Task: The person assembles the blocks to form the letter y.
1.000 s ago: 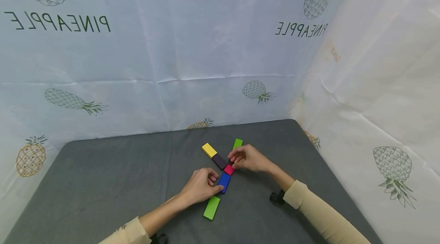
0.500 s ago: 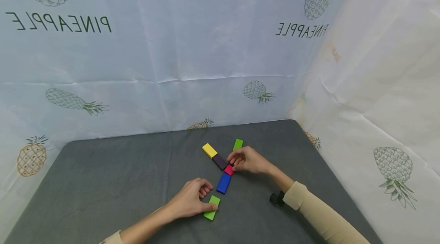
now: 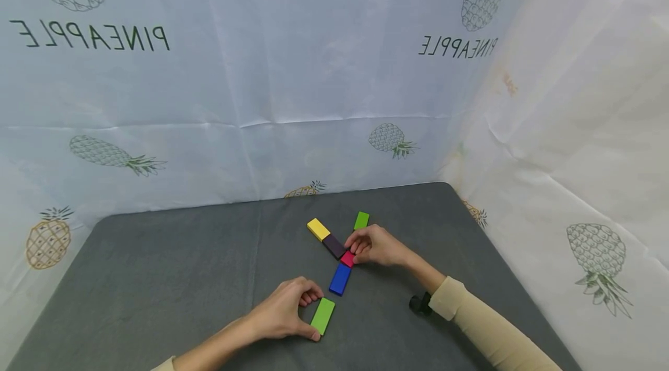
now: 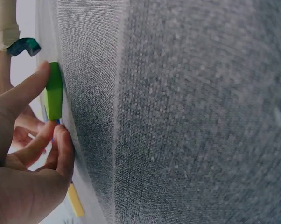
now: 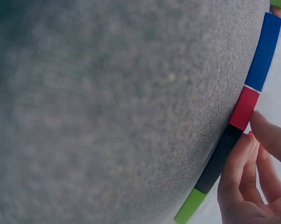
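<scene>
In the head view my left hand (image 3: 282, 310) spans a light green block (image 3: 322, 316), thumb at its near end and forefinger at its far end. The left wrist view shows this green block (image 4: 53, 93) between thumb and fingertips. My right hand (image 3: 380, 246) pinches a short red block (image 3: 347, 259) with thumb and forefinger. In the right wrist view the red block (image 5: 244, 108) lies in line with a blue block (image 5: 264, 51), a black block (image 5: 219, 159) and another green block (image 5: 190, 206). The right hand hides most of that black block in the head view.
A second dark block (image 3: 333, 246) and a yellow block (image 3: 318, 229) branch off far-left from the red one. Everything lies flat on a grey cloth-covered table (image 3: 172, 266). Pineapple-printed white cloth (image 3: 292, 69) hangs behind and at the right.
My left hand has left the blue block, moved nearer to me and taken the ends of the near green block. The right hand stays at the red block.
</scene>
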`<state>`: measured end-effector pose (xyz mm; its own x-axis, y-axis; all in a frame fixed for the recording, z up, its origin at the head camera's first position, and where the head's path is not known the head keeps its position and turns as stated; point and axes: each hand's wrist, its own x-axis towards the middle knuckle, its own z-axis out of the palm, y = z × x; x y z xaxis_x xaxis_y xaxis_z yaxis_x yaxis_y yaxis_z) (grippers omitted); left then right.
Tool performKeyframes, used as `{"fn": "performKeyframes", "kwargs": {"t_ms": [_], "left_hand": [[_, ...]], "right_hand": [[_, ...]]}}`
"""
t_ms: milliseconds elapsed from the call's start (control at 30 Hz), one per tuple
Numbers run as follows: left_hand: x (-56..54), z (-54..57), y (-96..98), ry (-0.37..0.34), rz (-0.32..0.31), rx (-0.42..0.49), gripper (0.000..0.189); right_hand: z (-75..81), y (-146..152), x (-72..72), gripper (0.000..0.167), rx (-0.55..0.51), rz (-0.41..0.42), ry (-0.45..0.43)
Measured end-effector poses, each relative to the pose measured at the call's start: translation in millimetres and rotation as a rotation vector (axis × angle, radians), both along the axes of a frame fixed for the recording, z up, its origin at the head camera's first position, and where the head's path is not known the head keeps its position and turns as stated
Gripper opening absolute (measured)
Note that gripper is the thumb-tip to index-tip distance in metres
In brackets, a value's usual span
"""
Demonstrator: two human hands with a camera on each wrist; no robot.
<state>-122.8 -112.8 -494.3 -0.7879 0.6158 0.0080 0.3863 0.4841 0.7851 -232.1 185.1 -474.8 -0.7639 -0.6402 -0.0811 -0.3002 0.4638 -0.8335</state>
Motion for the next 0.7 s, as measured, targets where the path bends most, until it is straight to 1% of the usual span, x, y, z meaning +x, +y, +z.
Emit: {"fn": "performKeyframes", "kwargs": {"t_ms": [33,100,200,267,333,367,400,433,533,700], "left_hand": [[-0.6,0.7,0.2,-0.013,0.002,-0.004,0.062],[-3.5,-7.0,-1.1,0.004,-0.006,0.004,0.062],[-6.6,-11.5,-1.4,0.007,-0.010,0.023,0.062],[-6.9,-10.4,-0.3,0.004,-0.007,0.029,0.062],[-5.5,-1.3,2.2,-0.022,0.002,0.027,0.061],[-5.4,-0.4,3.2,-0.025,0.005,0.024,0.060],[-5.6,-0.1,4.0,-0.023,0.006,0.025,0.060],[-6.1,-0.6,4.2,-0.003,-0.001,0.022,0.059],[-6.5,-0.7,5.7,0.003,0.000,0.025,0.058],[-7.1,-1.5,8.5,-0.039,0.026,0.023,0.059]], "right_hand": [[-0.2,-0.1,0.1,0.028,0.002,0.000,0.000],[-0.4,-0.3,0.3,0.027,0.005,-0.002,0.000],[-0.7,-0.4,0.1,0.027,0.004,-0.004,-0.004],[-0.8,-0.7,-0.1,0.027,0.004,-0.004,-0.008],[-0.6,-1.0,-0.2,0.027,0.006,-0.005,-0.008],[-0.6,-1.1,-0.2,0.027,0.009,-0.004,-0.008],[-0.5,-1.2,-0.1,0.027,0.010,-0.004,-0.008],[-0.5,-1.2,0.0,0.026,0.013,-0.005,-0.009],[-0.4,-1.1,0.2,0.026,0.015,-0.004,-0.012],[-0.8,-0.6,-0.5,0.026,0.013,0.007,-0.013]]}}
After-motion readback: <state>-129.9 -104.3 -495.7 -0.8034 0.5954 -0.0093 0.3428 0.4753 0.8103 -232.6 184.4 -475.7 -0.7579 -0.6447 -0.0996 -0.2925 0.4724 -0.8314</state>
